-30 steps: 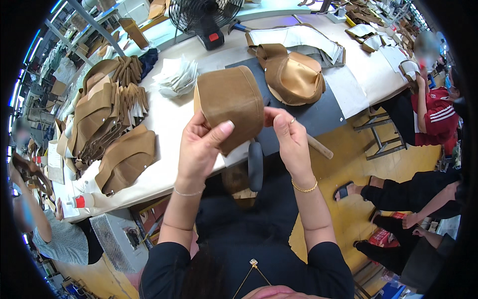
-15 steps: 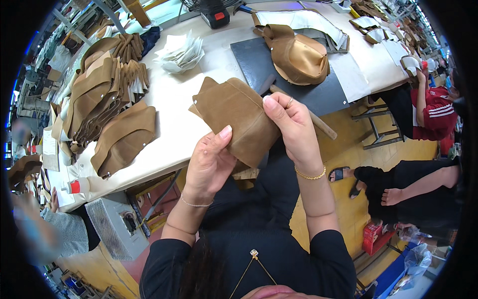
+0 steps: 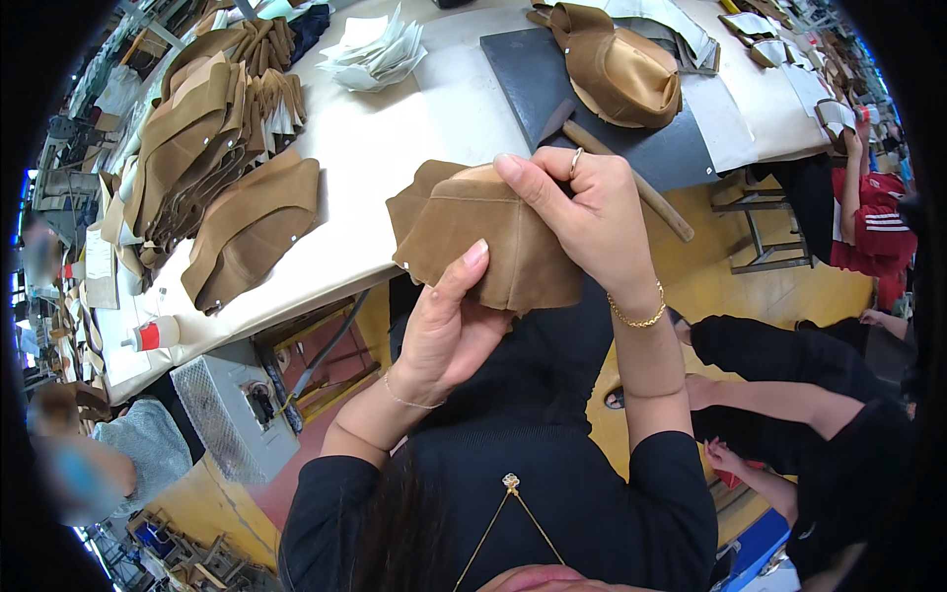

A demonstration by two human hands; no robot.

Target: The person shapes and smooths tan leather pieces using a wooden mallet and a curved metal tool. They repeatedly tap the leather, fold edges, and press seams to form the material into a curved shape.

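Both my hands hold a stitched brown suede shoe upper [image 3: 538, 259] in front of me, just off the table's near edge. My left hand [image 3: 446, 331] grips its lower left side, thumb on the outer face and fingers behind or under it. At the top edge, my right hand [image 3: 590, 212] pinches the suede with thumb and curled fingers. A seam runs down the face between the two thumbs. Beyond my right hand lies a hammer [image 3: 651, 202], its wooden handle sticking out past the black board [image 3: 508, 69].
Another brown upper [image 3: 631, 84] rests on the board. Left on the table are a single upper [image 3: 252, 232], a thick pile of uppers [image 3: 182, 163] and white sheets [image 3: 375, 54]. A white bottle with a red label [image 3: 153, 333] stands near the edge. Co-workers are at both sides.
The upper has been turned in my hands, so its seamed side and upper edge show more. My right hand has curled over the top edge. A person at the right has moved closer.
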